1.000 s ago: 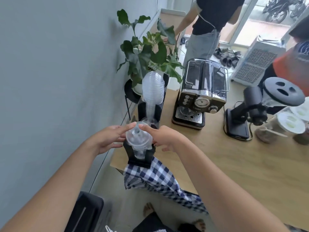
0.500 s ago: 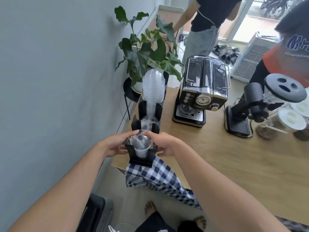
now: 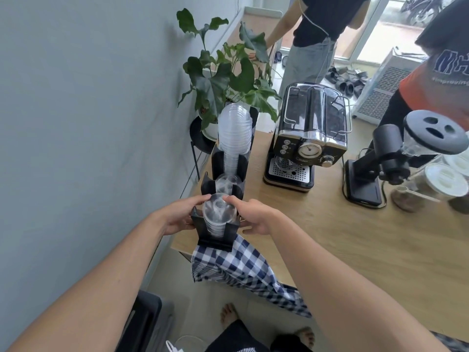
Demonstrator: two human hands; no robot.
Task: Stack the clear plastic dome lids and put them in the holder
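Note:
A stack of clear plastic dome lids sits in the nearest slot of a black holder at the wooden counter's left corner. My left hand touches the stack's top rim from the left, and my right hand pinches it from the right. The slot behind holds a shorter stack of clear lids. The farthest slot carries a tall stack of clear cups.
A blue checked cloth hangs over the counter edge below the holder. An espresso machine, a black grinder and lidded jars stand on the counter. A potted plant and two people are behind.
Both hands have lowered the stack of dome lids down into the nearest slot of the holder. The person at the right has stepped closer.

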